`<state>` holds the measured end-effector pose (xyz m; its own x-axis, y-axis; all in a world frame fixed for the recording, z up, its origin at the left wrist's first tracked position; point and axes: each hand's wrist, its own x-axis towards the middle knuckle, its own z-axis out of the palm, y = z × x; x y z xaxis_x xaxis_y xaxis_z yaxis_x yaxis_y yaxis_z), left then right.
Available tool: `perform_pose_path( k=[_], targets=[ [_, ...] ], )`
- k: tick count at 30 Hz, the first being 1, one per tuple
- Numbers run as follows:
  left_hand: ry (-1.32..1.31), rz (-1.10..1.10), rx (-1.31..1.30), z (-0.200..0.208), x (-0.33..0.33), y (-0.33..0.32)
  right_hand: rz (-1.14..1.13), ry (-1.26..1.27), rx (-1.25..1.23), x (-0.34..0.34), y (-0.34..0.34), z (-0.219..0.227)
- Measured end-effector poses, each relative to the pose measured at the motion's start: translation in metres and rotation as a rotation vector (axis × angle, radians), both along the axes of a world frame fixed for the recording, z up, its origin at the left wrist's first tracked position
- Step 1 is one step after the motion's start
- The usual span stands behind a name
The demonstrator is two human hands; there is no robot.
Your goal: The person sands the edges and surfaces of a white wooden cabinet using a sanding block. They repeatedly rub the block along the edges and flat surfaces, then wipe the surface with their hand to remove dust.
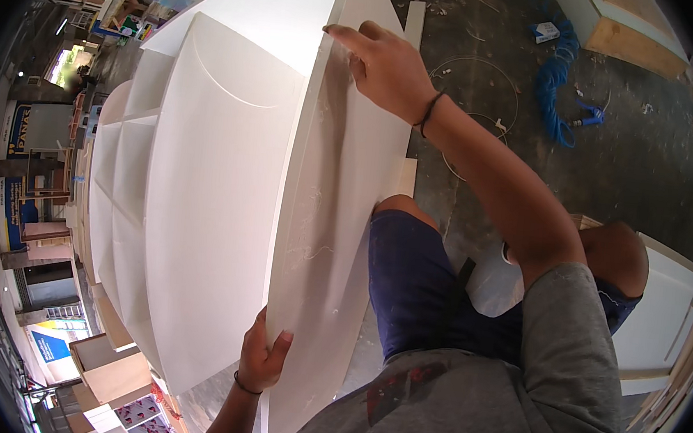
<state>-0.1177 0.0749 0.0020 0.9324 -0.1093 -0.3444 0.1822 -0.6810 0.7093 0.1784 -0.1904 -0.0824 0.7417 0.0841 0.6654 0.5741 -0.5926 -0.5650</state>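
Observation:
A large white cabinet point(215, 205) with compartments at its far left side lies in front of me. Its near side is a long white panel point(347, 208), marked with faint scratches or loose threads. My left hand point(262, 356) grips the panel's lower edge, thumb on the near face and fingers over the edge, partly hidden. Higher up, my right hand point(388, 68) rests against the same panel. Its index finger reaches out to the panel's edge, the thumb stands apart, and the other fingers are bent. Nothing shows in the right hand.
A coiled blue air hose point(552, 82) with a blue nozzle point(592, 117) lies on the dark floor at the right, near a small box point(545, 32). A thin looped wire point(479, 61) lies closer. Wooden-edged white panels point(659, 318) stand behind my right arm. Boards and furniture parts fill the far left.

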Motion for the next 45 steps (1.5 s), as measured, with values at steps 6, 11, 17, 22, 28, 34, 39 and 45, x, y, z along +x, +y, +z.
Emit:
perform_pose_path(
  k=[6, 11, 17, 22, 28, 34, 39, 45],
  targets=[
    [-0.006, 0.021, -0.13, -0.006, -0.006, 0.015, 0.342, -0.093, 0.02, -0.126, 0.066, -0.014],
    [-0.007, 0.02, -0.155, -0.003, -0.006, 0.016, 0.396, -0.092, -0.006, -0.131, 0.055, 0.003],
    [-0.012, 0.07, -0.255, -0.01, -0.007, 0.012, -0.038, -0.026, 0.029, -0.012, 0.014, 0.001],
    [0.017, 0.115, -0.313, -0.013, -0.01, 0.019, 0.332, -0.016, -0.008, -0.133, 0.064, -0.007],
    [-0.001, 0.078, -0.282, -0.008, -0.008, 0.016, 0.184, 0.113, 0.124, -0.073, 0.039, 0.0],
    [0.011, 0.078, -0.273, -0.011, -0.006, 0.015, 0.078, 0.044, 0.12, -0.03, 0.021, -0.007],
    [0.006, 0.061, -0.222, -0.006, -0.008, 0.015, 0.423, -0.2, -0.062, -0.116, 0.053, -0.011],
    [0.032, 0.063, -0.254, -0.006, -0.006, 0.013, 0.028, 0.043, -0.034, -0.024, 0.013, 0.013]
  ],
)
